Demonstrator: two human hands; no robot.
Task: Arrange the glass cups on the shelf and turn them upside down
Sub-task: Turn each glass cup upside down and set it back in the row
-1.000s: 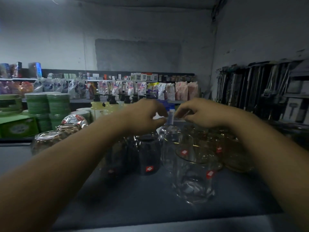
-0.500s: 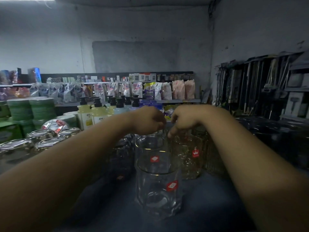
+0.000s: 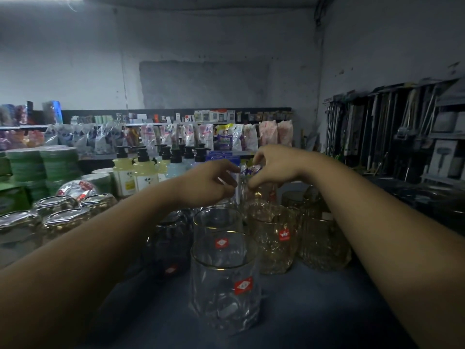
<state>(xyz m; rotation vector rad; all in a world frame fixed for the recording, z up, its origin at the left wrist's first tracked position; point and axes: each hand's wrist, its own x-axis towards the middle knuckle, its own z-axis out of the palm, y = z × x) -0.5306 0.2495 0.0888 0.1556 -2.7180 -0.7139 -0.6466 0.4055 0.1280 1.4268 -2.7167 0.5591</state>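
Note:
Several glass cups stand on the dark blue shelf top (image 3: 314, 313). A clear cup with a red sticker (image 3: 224, 280) stands upright at the front, and a second clear cup (image 3: 217, 227) is right behind it. Dark cups (image 3: 171, 245) are to their left and amber patterned cups (image 3: 274, 238) to their right. Above the back of the group, my left hand (image 3: 211, 182) and my right hand (image 3: 274, 165) face each other with fingers curled. Between them they hold a faintly visible clear glass cup (image 3: 240, 187), most of it hidden.
Upside-down glass jars (image 3: 60, 217) sit at the left edge. Behind the cups stand pump bottles (image 3: 133, 172) and green stacked lids (image 3: 40, 165). Packets fill the back shelf (image 3: 226, 137). A rack of long-handled goods (image 3: 390, 132) lines the right wall.
Both hands have risen from the cup rims and parted slightly, with the clear cup between them. The view has moved closer to the front cups.

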